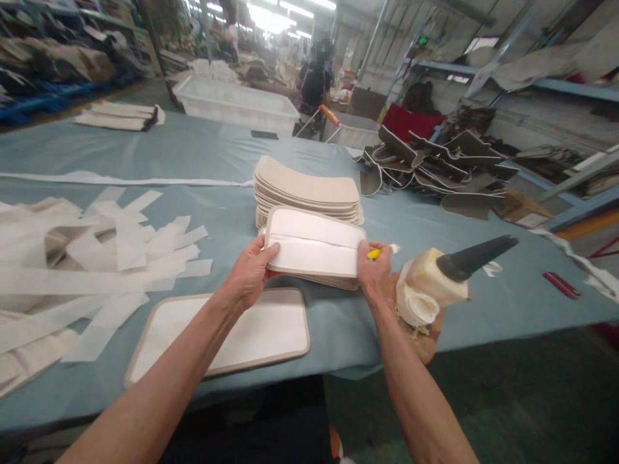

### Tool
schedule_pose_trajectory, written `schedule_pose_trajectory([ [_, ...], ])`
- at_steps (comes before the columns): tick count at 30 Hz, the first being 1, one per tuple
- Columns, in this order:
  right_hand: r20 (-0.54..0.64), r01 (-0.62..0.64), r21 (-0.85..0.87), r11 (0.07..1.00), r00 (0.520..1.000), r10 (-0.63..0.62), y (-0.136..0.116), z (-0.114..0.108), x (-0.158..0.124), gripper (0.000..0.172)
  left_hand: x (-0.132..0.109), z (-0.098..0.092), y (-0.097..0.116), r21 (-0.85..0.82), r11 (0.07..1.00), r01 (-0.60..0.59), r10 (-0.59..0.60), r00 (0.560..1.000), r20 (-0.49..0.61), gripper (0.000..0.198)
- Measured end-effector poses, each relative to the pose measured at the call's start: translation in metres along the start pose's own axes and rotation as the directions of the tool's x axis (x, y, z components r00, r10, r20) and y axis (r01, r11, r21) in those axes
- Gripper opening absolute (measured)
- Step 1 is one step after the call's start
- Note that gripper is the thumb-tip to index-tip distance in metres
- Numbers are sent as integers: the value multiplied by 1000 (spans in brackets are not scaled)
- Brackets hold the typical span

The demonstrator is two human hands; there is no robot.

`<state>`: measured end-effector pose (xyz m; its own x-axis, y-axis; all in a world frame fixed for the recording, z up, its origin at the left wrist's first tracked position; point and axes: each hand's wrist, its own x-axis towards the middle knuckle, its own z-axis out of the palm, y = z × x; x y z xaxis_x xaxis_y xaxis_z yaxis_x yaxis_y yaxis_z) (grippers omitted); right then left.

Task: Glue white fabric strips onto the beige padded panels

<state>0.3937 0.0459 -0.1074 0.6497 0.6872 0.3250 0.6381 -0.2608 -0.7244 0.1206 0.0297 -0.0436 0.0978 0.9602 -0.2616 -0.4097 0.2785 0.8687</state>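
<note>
A white rectangular panel (314,254) with rounded corners and a beige edge is held up in front of me, slightly tilted, with a seam or fold line across it. My left hand (254,267) grips its left end, thumb on top. At the right end, my right hand (373,267) pinches the panel. A small yellow thing (374,254) shows between those fingers; its kind is unclear. Behind stands a stack of beige panels (309,183). Flat under my left forearm lies a larger white panel (271,328) with a beige border.
White fabric strips (130,245) are heaped at left. A yellowed plastic bottle (428,283) with a dark nozzle or handle stands right of my hand. Dark grey pieces (425,167) pile up behind it. A red tool (561,285) lies far right. Beyond the table are a white bin (236,106) and a person.
</note>
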Motion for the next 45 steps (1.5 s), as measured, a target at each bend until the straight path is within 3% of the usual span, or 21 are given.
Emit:
schedule_pose_trajectory([
  [3,-84,30,182,983,996,-15,-3,-22,-12,44,-24,-12,-3,-43,998,-43,44,998,37,55],
  [6,-175,168,198,966,975,-133,-9,-46,-38,40,-60,-37,-7,71,996,-53,53,999,5,61],
  [8,-128,205,149,967,974,-187,-16,-59,-65,39,-88,-60,-9,258,966,-32,60,993,-101,61],
  [11,-39,221,88,971,975,-219,-26,-67,-113,39,-130,-101,-12,554,832,20,154,952,-265,54],
  [15,110,117,34,993,987,-120,-38,-55,-161,40,-161,-144,-14,681,717,152,152,919,-364,55],
  [18,175,72,-51,996,983,-62,-48,-44,-176,45,-167,-158,-11,729,647,222,196,876,-440,51],
  [22,212,126,-199,972,974,-83,-61,-38,-180,46,-165,-162,-5,708,676,204,225,857,-463,39],
  [26,193,177,-265,948,973,-128,-64,-47,-177,44,-166,-156,0,677,720,156,286,821,-493,32],
  [28,155,193,-246,950,975,-158,-62,-59,-175,44,-166,-151,1,671,731,121,276,848,-453,32],
  [31,97,224,-225,948,974,-207,-53,-82,-172,44,-164,-141,0,663,744,85,223,904,-365,48],
  [36,57,215,-417,883,976,-211,-29,-111,-171,39,-173,-107,-21,846,532,20,362,898,-248,49],
  [39,66,177,-515,839,984,-167,-21,-117,-176,40,-183,-93,-34,866,491,-91,391,912,-126,49],
  [42,58,196,-506,840,979,-194,-27,-114,-181,42,-187,-99,-38,883,456,-111,406,909,-95,48],
  [45,24,221,-419,881,972,-233,-44,-105,-184,47,-185,-124,-28,885,465,-18,424,882,-205,48],
])
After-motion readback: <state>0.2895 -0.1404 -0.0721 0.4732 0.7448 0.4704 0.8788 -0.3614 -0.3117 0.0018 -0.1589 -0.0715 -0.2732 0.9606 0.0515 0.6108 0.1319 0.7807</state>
